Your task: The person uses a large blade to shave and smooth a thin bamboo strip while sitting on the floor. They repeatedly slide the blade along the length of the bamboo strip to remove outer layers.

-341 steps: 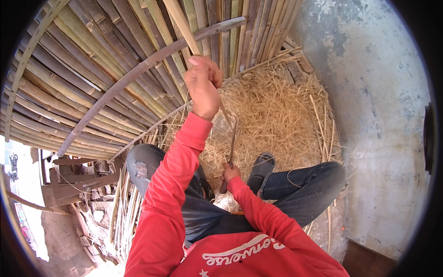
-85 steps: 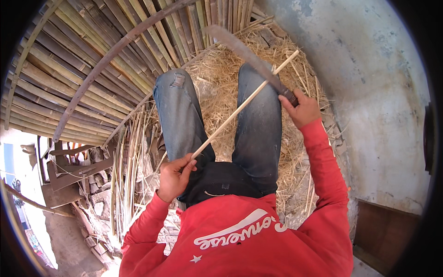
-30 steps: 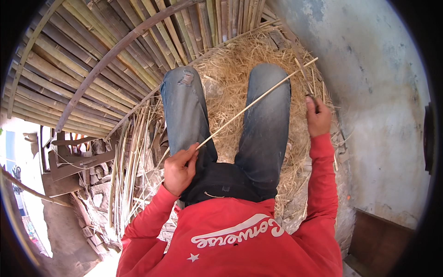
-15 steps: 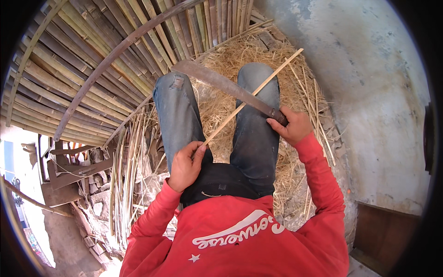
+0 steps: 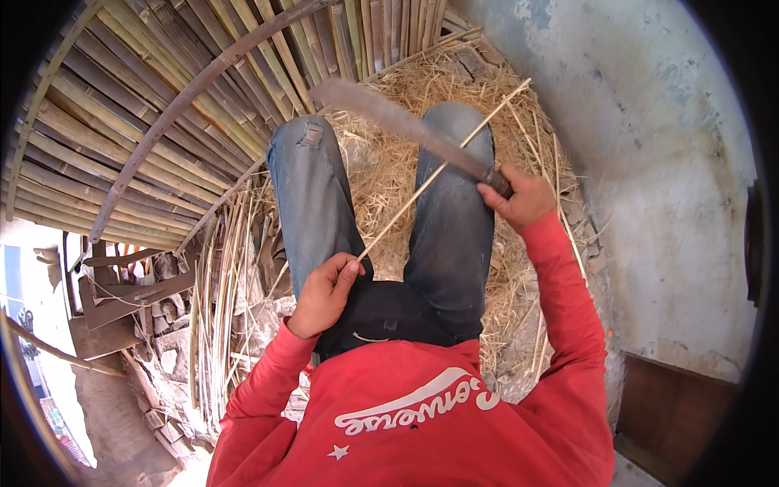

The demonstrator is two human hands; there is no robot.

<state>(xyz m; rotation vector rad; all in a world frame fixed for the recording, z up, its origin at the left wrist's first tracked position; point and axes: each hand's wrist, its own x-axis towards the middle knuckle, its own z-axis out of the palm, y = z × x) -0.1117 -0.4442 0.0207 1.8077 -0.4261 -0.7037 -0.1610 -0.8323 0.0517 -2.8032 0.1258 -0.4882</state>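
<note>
In the head view, the only one I have here, I see the left hand (image 5: 326,292) near the lap, its thumb and forefinger pinching the near end of a thin pale strip (image 5: 406,209). The strip slants up over the right thigh (image 5: 450,215), toward the wall (image 5: 657,187); this end hold, I judge, steadies it and leaves its length free. The right hand (image 5: 523,199) is closed around the handle of a long knife (image 5: 398,123), with no gap that I can notice. The blade crosses the strip, probably so the edge can meet it; because of blur, I cannot tell whether they touch.
</note>
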